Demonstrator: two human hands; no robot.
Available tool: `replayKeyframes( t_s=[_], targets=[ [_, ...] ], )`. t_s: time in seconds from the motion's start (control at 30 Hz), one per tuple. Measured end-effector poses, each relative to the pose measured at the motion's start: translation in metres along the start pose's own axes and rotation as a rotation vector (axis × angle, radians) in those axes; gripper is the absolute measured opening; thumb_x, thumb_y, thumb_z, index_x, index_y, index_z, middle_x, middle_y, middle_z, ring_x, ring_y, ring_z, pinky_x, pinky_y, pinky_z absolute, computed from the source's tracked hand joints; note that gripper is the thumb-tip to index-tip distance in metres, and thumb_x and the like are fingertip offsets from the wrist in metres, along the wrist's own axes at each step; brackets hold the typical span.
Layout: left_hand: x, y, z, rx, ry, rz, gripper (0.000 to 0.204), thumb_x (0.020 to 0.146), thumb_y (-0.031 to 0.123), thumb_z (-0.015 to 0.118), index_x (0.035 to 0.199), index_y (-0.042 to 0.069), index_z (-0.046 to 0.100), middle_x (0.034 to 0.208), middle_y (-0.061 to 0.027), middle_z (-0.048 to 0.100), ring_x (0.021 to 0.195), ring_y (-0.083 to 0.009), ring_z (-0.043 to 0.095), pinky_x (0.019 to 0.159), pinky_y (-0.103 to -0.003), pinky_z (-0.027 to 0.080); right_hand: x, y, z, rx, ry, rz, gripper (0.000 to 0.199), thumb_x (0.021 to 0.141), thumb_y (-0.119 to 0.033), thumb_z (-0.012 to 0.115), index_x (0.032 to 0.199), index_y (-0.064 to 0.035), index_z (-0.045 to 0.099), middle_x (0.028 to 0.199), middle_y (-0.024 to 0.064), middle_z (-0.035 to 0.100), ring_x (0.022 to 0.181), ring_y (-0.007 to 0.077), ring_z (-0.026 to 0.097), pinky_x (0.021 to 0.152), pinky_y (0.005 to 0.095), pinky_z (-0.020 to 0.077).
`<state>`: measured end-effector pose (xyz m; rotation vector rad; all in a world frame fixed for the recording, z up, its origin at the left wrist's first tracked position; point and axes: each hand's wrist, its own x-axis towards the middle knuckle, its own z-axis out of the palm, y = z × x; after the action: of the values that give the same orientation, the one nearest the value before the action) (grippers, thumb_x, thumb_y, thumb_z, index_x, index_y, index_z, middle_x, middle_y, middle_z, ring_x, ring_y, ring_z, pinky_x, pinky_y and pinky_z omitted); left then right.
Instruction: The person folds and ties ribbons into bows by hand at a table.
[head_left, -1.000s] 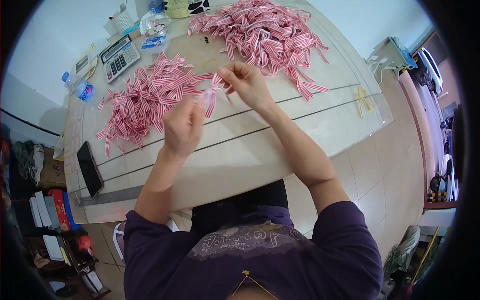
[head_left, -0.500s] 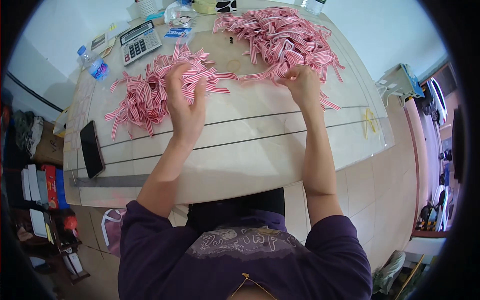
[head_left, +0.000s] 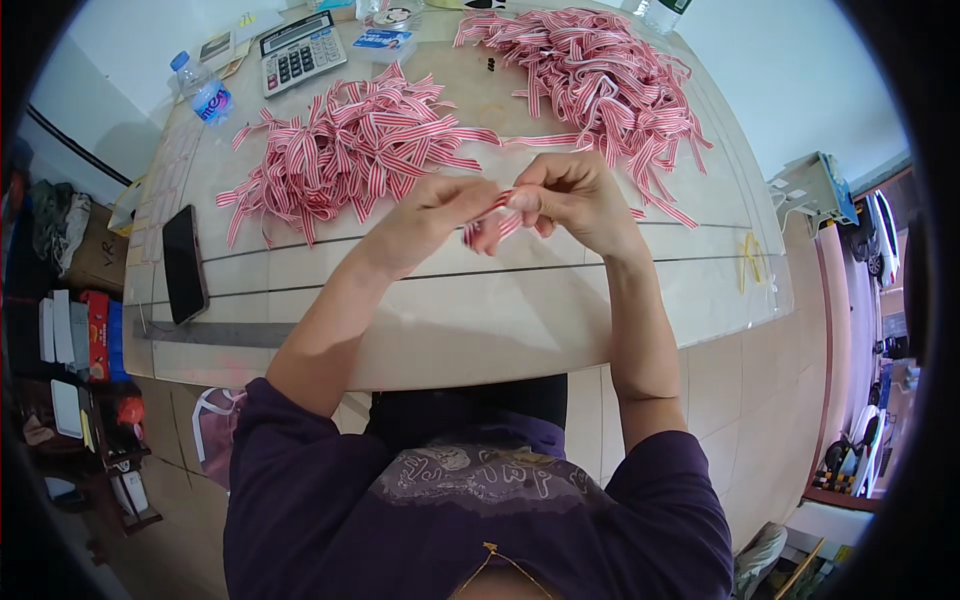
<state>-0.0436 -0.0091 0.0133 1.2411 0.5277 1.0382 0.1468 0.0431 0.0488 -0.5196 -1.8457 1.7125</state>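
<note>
Between my hands, above the front half of the table, is a red-and-white striped ribbon (head_left: 512, 221). My left hand (head_left: 440, 215) is closed on its left part, with the fingertips pinched together. My right hand (head_left: 575, 200) pinches the same ribbon from the right, thumb against fingers. The two hands almost touch, and part of the ribbon is hidden or blurred by them. Beyond my left hand lies a pile of tied striped ribbon bows (head_left: 330, 160). A bigger heap of striped ribbons (head_left: 590, 75) lies at the far right, with loose ends reaching toward my right hand.
A black phone (head_left: 183, 265) lies at the table's left side. Further back are a plastic bottle (head_left: 205, 90), a calculator (head_left: 302, 55) and a blue-and-white card (head_left: 383, 39). Yellow strips (head_left: 750, 260) rest near the right edge of the table (head_left: 480, 340).
My left hand, open over the left pile before, has moved right and closed on the ribbon. My right hand has come left and nearer from the big heap with the ribbon.
</note>
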Motion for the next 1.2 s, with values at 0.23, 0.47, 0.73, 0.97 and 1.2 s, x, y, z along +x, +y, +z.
replayKeyframes(
  t_s=[0.23, 0.47, 0.73, 0.97, 1.2],
  targets=[
    [0.013, -0.004, 0.017, -0.535, 0.162, 0.239, 0.024, 0.091, 0.026, 0.047, 0.084, 0.007, 0.060, 0.091, -0.0085, 0.059, 0.071, -0.0146, 0.053, 0.070, -0.026, 0.044, -0.017, 0.005, -0.043, 0.342, -0.181, 0.053, 0.005, 0.080, -0.006, 0.061, 0.080, -0.0017, 0.063, 0.065, 0.0095, 0.061, 0.047, 0.0120, 0.051, 0.041, 0.0158, 0.0349],
    [0.022, 0.001, 0.029, -0.731, 0.203, 0.264, 0.025, 0.089, 0.030, 0.050, 0.085, 0.008, 0.060, 0.093, -0.0074, 0.058, 0.073, -0.0136, 0.054, 0.068, -0.027, 0.045, -0.013, 0.009, -0.027, 0.845, 0.013, -0.225, 0.008, 0.083, -0.008, 0.057, 0.079, -0.0028, 0.061, 0.090, 0.0171, 0.062, 0.069, 0.0174, 0.058, 0.050, 0.0199, 0.0426],
    [0.016, -0.009, 0.019, -0.686, 0.278, 0.320, 0.022, 0.089, 0.025, 0.051, 0.092, 0.005, 0.058, 0.099, -0.0073, 0.058, 0.079, -0.0138, 0.057, 0.068, -0.023, 0.049, -0.010, 0.026, -0.042, 0.608, -0.141, -0.145, 0.014, 0.084, -0.016, 0.058, 0.079, -0.0028, 0.060, 0.101, 0.0203, 0.059, 0.080, 0.0199, 0.059, 0.059, 0.0249, 0.0485],
    [0.015, -0.004, 0.024, -0.549, 0.309, 0.252, 0.021, 0.089, 0.022, 0.051, 0.097, 0.003, 0.057, 0.098, -0.0072, 0.058, 0.078, -0.0134, 0.058, 0.069, -0.021, 0.050, -0.008, 0.012, -0.042, 0.572, -0.299, 0.463, 0.023, 0.082, -0.021, 0.060, 0.081, 0.0016, 0.060, 0.098, 0.0204, 0.057, 0.079, 0.0257, 0.057, 0.056, 0.0246, 0.0494],
    [0.019, -0.001, 0.030, -0.720, 0.343, 0.242, 0.018, 0.090, 0.018, 0.050, 0.098, 0.003, 0.057, 0.093, -0.0079, 0.059, 0.077, -0.0134, 0.058, 0.069, -0.022, 0.051, -0.017, 0.008, -0.036, 0.450, -0.142, 0.084, 0.024, 0.085, -0.020, 0.056, 0.084, 0.0037, 0.062, 0.092, 0.0188, 0.061, 0.075, 0.0202, 0.058, 0.066, 0.0272, 0.0490]
  ],
)
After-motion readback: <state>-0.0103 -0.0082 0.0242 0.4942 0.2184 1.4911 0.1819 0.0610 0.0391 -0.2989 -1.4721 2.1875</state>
